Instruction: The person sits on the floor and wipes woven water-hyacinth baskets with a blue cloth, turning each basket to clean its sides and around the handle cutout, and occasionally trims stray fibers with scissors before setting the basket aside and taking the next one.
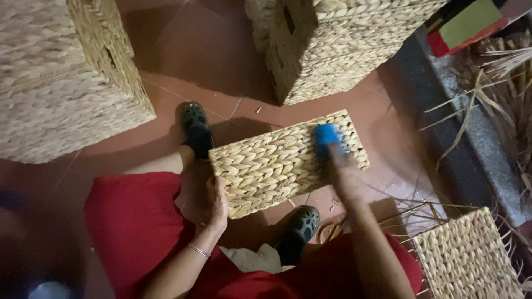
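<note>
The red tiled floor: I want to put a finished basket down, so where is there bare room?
The widest bare patch of red tiled floor lies between the big woven box on the left and the woven box at the top. It is crowded on the right, where dry straw and another woven basket lie.

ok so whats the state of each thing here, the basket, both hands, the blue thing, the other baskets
woven basket: on the floor between the feet, woven face up
left hand: gripping the basket's near left corner
right hand: blurred, pressing a blue object onto the basket
blue object: in the right hand, against the basket's far right part
large baskets: standing on the tiles, untouched
dried straw: loose, at right
</note>
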